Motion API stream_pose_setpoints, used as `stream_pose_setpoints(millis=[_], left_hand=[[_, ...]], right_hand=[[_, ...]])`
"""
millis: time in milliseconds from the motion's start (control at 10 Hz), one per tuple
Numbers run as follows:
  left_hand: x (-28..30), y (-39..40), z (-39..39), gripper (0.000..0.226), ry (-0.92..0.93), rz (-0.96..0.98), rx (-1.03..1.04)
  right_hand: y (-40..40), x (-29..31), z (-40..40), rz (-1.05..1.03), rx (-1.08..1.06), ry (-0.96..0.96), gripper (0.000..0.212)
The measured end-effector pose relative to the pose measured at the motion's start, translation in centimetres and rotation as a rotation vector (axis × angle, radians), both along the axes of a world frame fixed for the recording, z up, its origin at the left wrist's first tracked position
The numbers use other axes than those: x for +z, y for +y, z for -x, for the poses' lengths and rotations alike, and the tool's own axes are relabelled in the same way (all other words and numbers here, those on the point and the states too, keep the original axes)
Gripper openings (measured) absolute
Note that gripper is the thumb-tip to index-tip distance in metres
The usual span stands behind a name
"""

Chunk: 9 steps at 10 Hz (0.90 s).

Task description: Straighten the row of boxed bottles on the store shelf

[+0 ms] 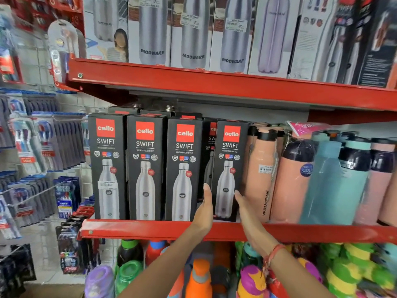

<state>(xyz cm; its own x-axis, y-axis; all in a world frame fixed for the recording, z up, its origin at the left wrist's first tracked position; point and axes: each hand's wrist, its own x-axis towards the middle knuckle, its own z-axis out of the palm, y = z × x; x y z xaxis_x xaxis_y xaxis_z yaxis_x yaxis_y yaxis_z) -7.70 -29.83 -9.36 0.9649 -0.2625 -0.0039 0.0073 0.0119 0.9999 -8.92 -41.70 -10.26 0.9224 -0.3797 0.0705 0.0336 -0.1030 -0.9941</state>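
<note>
A row of black boxed bottles stands on the red middle shelf (150, 230). Three boxes (146, 166) at the left face forward in line. The rightmost box (229, 168) stands at the shelf's front edge, turned slightly, with another box (209, 147) set back behind it. My left hand (205, 209) presses flat against this box's left side, and my right hand (243, 208) presses against its right side, so the box is clamped between both palms. More boxes stand behind the front row, mostly hidden.
Peach and teal loose bottles (300, 181) crowd the shelf right of the box, touching it. Above is a red shelf (214, 84) with white boxed bottles. Colourful bottles (199, 274) fill the shelf below. Hanging toothbrush packs (38, 147) line the wall at left.
</note>
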Motion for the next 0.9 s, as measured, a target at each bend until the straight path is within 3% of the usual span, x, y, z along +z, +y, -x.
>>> stream_pose_setpoints(millis=[100,200,300,500,800,900], left_hand=[[-0.9,-0.5,-1.4,0.123,-0.005,0.029,-0.039],[-1.2,-0.3,-1.3,0.141,0.001,0.003,-0.021],[-1.4,0.7,-0.9,0.145,0.009,-0.012,-0.033],[-1.7,3.2,0.7,0.140,-0.030,-0.025,-0.079],[-0.2,4.6,2.4,0.137,-0.047,-0.056,-0.132],[2.0,6.1,2.1,0.114,-0.147,-0.044,-0.025]], right_hand=[[0.2,0.2,-0.3,0.009,0.034,0.042,0.079],[0.2,-0.1,-0.2,0.055,0.068,0.077,0.083],[0.5,-0.2,0.5,0.041,0.103,0.054,0.087],[2.1,-0.5,2.2,0.072,0.145,0.063,0.099],[4.1,1.6,4.3,0.037,0.158,0.009,0.076],[5.6,4.1,5.6,0.160,0.095,-0.117,0.066]])
